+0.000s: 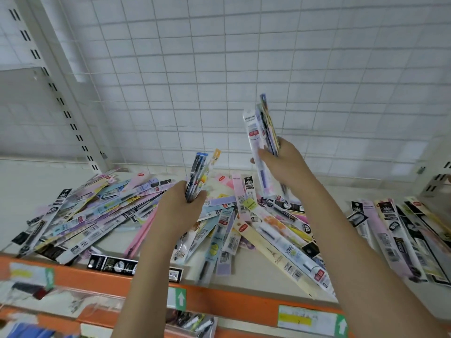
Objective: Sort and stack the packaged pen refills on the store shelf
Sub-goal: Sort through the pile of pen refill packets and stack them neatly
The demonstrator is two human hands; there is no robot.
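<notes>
My left hand [181, 208] grips a small bundle of packaged refills [201, 170] upright, above the middle of the shelf. Higher and to the right, my right hand [284, 164] holds a thicker bundle of refill packs [260, 129], also standing upright, with a white pack at the front. A loose heap of several long refill packets [102, 213] in pink, lilac, blue, yellow and black covers the white shelf board [253, 279] beneath both hands. Another group of packets [400, 237] lies at the right end.
A white wire grid panel [268, 69] backs the shelf, with a slotted upright [61, 98] at the left. An orange front rail [219, 301] with price labels and green arrow tags runs along the near edge. More goods hang on the lower tier [190, 323].
</notes>
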